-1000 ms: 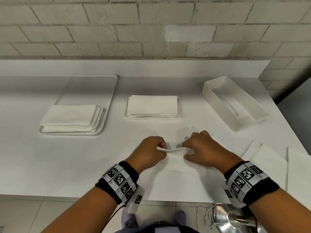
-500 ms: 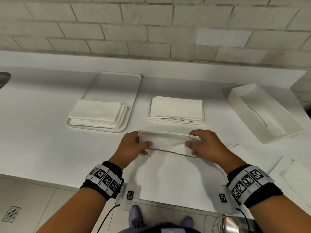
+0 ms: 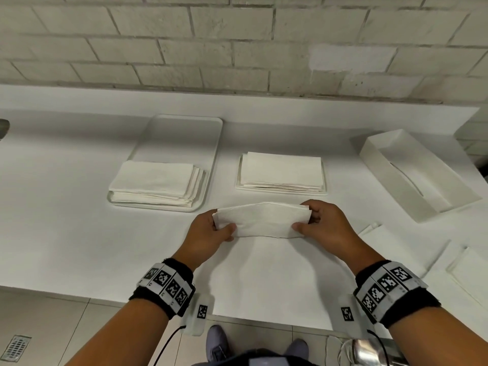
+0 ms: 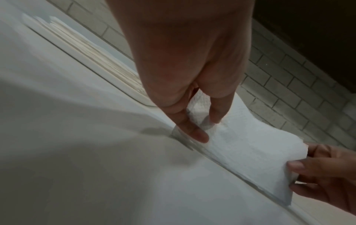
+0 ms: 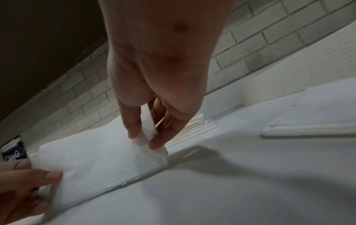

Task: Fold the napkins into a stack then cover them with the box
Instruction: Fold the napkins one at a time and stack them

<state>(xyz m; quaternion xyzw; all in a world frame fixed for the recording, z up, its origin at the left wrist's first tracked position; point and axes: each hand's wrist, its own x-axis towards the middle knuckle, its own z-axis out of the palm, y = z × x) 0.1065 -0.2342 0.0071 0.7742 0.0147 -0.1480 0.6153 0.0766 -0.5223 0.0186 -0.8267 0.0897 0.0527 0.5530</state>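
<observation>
A second ago both hands were bunched close together low in the frame, pinching a narrow ridge of paper. Now they have drawn apart and moved up the frame, and the soft white paper napkin (image 3: 260,220) is spread between them as a folded strip at the centre of the head view, its lower crease touching the white counter (image 3: 66,233).

The left hand (image 3: 208,233) pinches the strip's left end, thumb on the near face and fingers (image 4: 217,112) behind. The right hand (image 3: 323,225) pinches the right end the same way, so neither hand is free.

The fold looks made, so I judge the napkin ready to go on a pile. Just above it in the frame lies the flat stack of folded white napkins (image 3: 281,170). A second pile of folded napkins (image 3: 155,183) sits on the white rectangular tray (image 3: 182,133) at centre left. The open white rectangular box (image 3: 417,175) waits at the right edge, well apart from both piles, so covering seems some way off. More flat napkins (image 3: 470,273) lie at lower right.
</observation>
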